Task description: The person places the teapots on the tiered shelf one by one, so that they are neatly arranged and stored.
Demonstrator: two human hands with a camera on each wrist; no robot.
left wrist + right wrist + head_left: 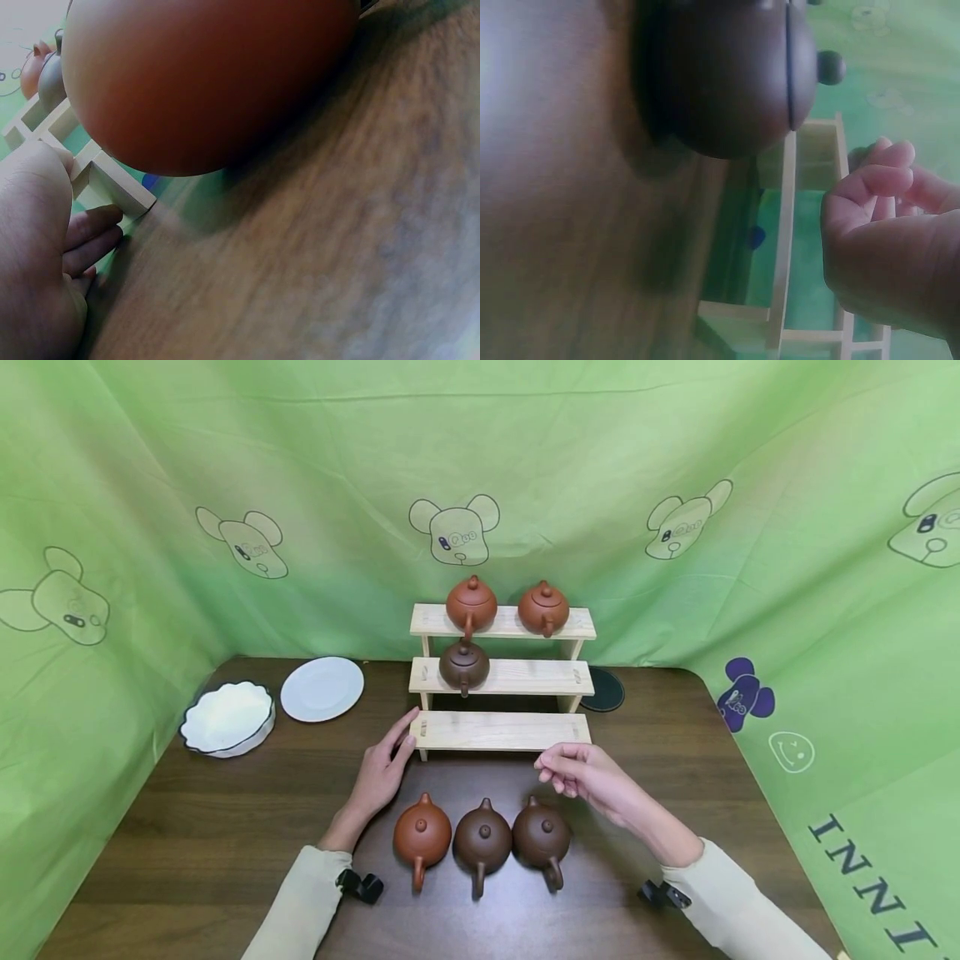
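Note:
My left hand has its fingers fairly straight, with the fingertips at the left end of the bottom tier of a three-tier wooden stand. Near the right front of that tier hovers my right hand, fingers loosely bent and nothing held. Two reddish-brown teapots sit on the top tier, and a dark brown teapot is on the left of the middle tier. Before the stand, a row on the table holds a reddish-brown teapot, a dark brown teapot and another dark brown teapot.
To the left are a white plate and a scalloped white dish with a dark rim. A round dark coaster lies by the stand's right side. Green printed cloth hangs around the wooden table.

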